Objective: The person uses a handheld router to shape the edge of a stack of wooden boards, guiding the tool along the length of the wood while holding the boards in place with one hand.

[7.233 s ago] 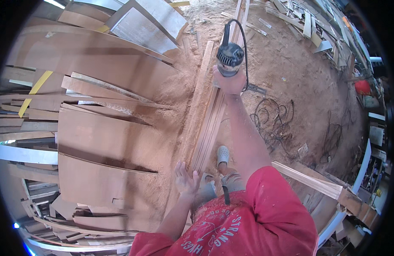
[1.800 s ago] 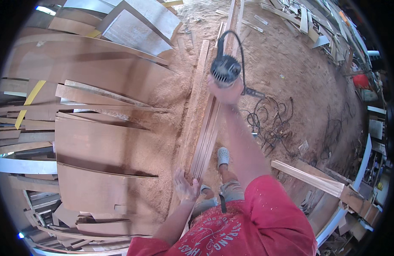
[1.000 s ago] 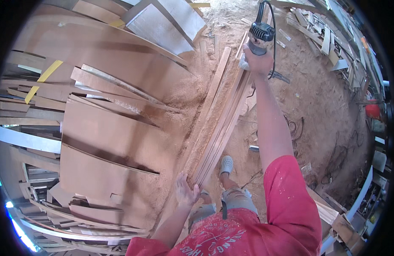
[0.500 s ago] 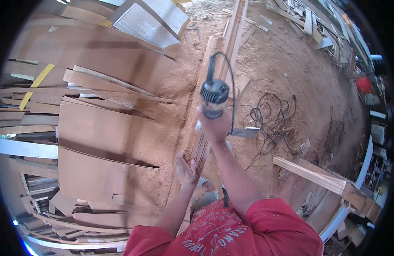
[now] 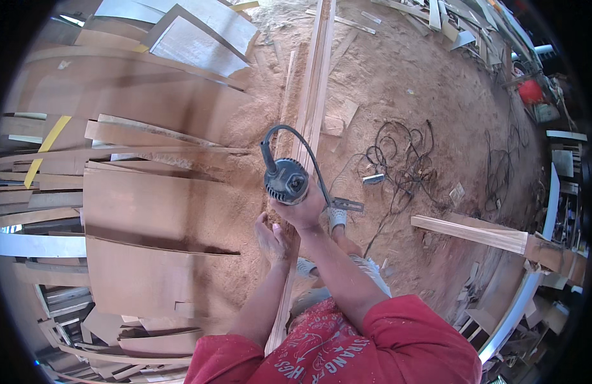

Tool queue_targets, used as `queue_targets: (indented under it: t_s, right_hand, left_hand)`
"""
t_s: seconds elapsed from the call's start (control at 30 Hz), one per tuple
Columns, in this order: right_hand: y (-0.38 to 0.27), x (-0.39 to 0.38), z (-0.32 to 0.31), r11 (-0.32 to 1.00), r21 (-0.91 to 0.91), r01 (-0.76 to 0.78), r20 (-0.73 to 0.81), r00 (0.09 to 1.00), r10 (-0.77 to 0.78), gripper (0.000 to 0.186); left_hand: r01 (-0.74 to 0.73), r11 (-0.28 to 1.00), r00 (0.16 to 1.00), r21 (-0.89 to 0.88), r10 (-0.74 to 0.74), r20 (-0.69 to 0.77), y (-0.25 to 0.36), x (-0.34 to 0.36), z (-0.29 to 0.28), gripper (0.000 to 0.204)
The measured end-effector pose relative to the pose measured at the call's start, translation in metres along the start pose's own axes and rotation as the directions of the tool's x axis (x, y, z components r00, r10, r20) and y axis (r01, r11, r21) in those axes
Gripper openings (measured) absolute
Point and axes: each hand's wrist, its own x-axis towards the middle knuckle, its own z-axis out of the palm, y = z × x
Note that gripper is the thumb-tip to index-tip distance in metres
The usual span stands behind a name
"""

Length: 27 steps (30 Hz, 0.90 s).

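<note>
Head view: a person works over a bundle of long wooden strips (image 5: 308,121) on a sawdust floor (image 5: 405,83).
Right hand (image 5: 307,211): clamped around a grey router (image 5: 285,181), set on the strips.
Left hand (image 5: 270,238): fingers loosely open, resting just left of the router.
Axis: strips run straight away from the person, past the router.
Beside: plywood sheets (image 5: 148,211) left of the strips; tangled cables (image 5: 405,153) right.

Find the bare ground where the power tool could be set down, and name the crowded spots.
Bare sawdust floor lies between the long wood strips and the tangled cables. Crowded: plywood sheets on the left, lumber and clutter on the right.
</note>
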Motion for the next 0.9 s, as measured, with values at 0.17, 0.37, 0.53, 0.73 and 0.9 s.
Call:
queue_targets:
  t_s: [0.17, 0.37, 0.53, 0.73, 0.9]
  right_hand:
    - [0.012, 0.012, 0.002, 0.998, 0.039, 0.047, 0.032, 0.998, -0.048, 0.078]
    - [0.003, 0.044, 0.006, 0.999, -0.036, 0.023, 0.011, 1.000, -0.023, 0.072]
    - [-0.007, 0.071, 0.012, 0.996, -0.082, 0.028, -0.014, 0.999, -0.029, 0.061]
    - [-0.004, 0.113, 0.016, 0.991, -0.114, 0.073, -0.053, 0.995, -0.079, 0.067]
    - [-0.005, 0.156, 0.017, 0.979, -0.155, 0.133, -0.050, 0.989, -0.143, 0.072]
  left_hand:
    - [-0.026, 0.998, 1.000, 0.050, 0.026, -0.002, -0.004, 0.000, 0.000, 0.071]
    - [-0.024, 0.999, 0.999, 0.023, 0.025, -0.025, 0.002, -0.002, -0.002, 0.068]
    - [-0.052, 0.997, 0.998, 0.058, 0.053, -0.015, 0.003, 0.000, -0.006, 0.063]
    - [-0.041, 0.998, 0.999, 0.054, 0.042, -0.025, 0.009, 0.001, -0.002, 0.060]
    - [-0.010, 0.997, 1.000, 0.074, 0.009, 0.012, 0.006, 0.004, -0.002, 0.060]
